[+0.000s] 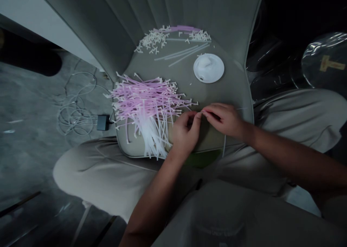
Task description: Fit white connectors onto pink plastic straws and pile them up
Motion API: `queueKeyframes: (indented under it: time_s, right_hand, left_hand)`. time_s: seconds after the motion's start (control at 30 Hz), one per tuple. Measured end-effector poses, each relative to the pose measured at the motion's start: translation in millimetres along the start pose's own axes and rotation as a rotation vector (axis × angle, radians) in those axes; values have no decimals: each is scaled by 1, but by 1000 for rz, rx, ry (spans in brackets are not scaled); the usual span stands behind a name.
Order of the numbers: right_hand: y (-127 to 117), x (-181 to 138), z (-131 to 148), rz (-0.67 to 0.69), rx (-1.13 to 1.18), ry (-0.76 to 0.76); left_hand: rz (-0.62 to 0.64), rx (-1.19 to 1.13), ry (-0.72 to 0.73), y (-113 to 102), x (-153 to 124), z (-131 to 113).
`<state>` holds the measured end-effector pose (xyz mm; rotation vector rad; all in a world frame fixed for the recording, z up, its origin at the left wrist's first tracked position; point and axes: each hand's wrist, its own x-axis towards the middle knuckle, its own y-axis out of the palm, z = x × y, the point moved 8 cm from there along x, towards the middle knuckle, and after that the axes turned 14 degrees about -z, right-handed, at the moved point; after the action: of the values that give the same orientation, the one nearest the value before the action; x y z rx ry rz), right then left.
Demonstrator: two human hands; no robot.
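While near tubes (146, 97), hands (186, 130) (226, 120) together

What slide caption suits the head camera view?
Left hand and right hand close together beside slender pink and white tubes on a grey padded chair.

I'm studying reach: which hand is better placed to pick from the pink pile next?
Probably the left hand: it is close beside the pink pile, while the right hand is farther off. Both hands' fingertips nearly meet, though; whatever they pinch is too small to identify.
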<state>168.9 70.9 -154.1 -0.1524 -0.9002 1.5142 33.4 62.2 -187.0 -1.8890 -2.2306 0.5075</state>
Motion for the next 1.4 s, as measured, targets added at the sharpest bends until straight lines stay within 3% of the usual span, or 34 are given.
queueKeyframes:
  time_s: [0.23, 0.47, 1.1, 1.4]
  right_hand:
    - [0, -1, 4, 8, -1, -42]
    - [4, -2, 2, 39, -25, -41]
    - [6, -1, 5, 94, -88, -24]
    - [2, 0, 8, 31, -97, -82]
  left_hand:
    - [58, 191, 239, 4, 1, -19]
    - [-51, 121, 196, -2, 3, -18]
    - [42, 142, 310, 11, 4, -22]
    - [34, 136, 367, 11, 3, -23]
